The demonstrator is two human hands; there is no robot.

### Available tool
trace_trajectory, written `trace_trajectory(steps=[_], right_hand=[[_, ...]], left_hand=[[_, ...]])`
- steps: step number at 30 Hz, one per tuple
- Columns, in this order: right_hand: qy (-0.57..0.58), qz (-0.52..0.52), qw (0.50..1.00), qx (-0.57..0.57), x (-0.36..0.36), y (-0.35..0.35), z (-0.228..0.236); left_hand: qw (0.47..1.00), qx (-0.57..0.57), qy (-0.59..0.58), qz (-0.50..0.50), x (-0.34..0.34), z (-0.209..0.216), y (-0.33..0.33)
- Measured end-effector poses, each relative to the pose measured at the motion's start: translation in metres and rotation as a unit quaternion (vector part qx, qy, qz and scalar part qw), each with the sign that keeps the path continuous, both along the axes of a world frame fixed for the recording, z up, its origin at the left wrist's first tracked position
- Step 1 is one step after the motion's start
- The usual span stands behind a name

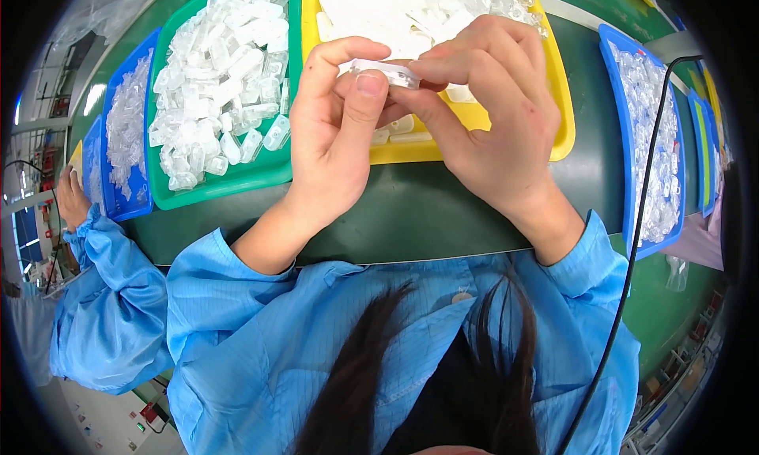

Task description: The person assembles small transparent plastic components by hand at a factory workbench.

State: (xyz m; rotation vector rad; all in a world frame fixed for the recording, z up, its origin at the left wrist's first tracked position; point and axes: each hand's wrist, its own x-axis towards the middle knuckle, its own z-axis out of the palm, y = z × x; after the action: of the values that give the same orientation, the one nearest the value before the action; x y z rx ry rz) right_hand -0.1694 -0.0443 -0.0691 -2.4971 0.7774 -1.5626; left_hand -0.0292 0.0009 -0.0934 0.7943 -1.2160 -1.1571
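Between both hands, over the near part of a yellow tray [563, 135], is a small clear-and-white plastic piece [395, 74]. My left hand [332, 139] grips its left part between thumb and curled index finger. At its right end, my right hand [506, 119] pinches the piece with thumb and fingertips. The fingers hide some of the piece, so its full shape does not show. White and clear plastic parts [379, 20] fill the tray behind the hands. To the left, a green tray [229, 190] holds a heap of clear plastic pieces [225, 75].
Blue trays of clear parts stand at the far left [134, 210] and right [624, 139]. A black cable [647, 154] runs down the right side. Another person's hand [71, 198] and blue sleeve [107, 297] are at the left. The dark green tabletop [427, 218] ends near my body.
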Motion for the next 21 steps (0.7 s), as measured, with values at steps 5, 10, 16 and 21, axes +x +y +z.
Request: trace_trajectory(steps=[5, 10, 16, 21], right_hand=[[0.004, 0.017, 0.999, 0.044, -0.001, 0.000, 0.000], [0.038, 0.007, 0.999, 0.015, -0.003, -0.001, 0.000], [0.030, 0.020, 0.999, 0.015, -0.006, -0.002, -0.001], [0.012, 0.004, 1.000, -0.004, -0.006, -0.001, -0.001]], left_hand=[[0.999, -0.034, 0.001, -0.022, 0.004, -0.009, -0.003], [0.999, -0.045, -0.012, -0.019, 0.008, -0.013, -0.003], [0.998, -0.055, -0.009, -0.006, 0.001, -0.007, -0.001], [0.999, -0.048, -0.011, -0.015, 0.003, -0.006, -0.003]])
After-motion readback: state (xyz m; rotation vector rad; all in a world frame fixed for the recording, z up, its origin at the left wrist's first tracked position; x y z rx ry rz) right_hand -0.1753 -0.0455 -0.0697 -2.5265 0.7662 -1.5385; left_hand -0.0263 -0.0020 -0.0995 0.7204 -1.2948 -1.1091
